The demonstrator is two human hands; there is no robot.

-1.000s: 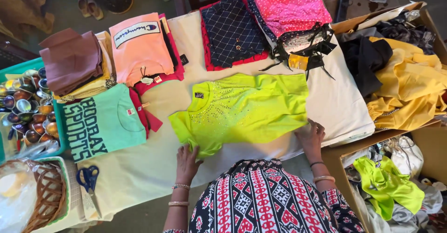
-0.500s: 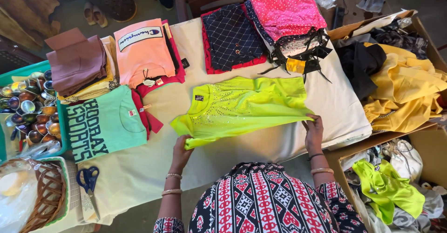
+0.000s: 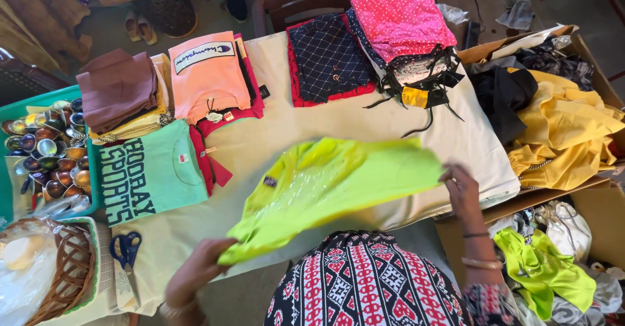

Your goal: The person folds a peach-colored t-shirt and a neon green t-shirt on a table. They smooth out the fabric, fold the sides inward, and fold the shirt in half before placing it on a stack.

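While the neon yellow-green top [image 3: 338, 183] is up off the table [image 3: 273, 130], both ends are pinched

left hand [image 3: 195, 270] has its grip clenched on the near corner, right hand [image 3: 461, 186] grips the far edge. I'd keep it taut and level so it lands flat between the teal tee [image 3: 153, 176] and the yellow clothes [image 3: 560, 137]

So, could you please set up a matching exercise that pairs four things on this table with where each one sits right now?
Things:
1. neon yellow top
2. scissors
3. pink dotted garment
4. mint green T-shirt

Places:
A. top of the far stack
B. lifted between the left hand and right hand
C. flat, beside the tray of shiny capsules
D. near edge, by the wicker basket

Pairs: 1-B, 2-D, 3-A, 4-C
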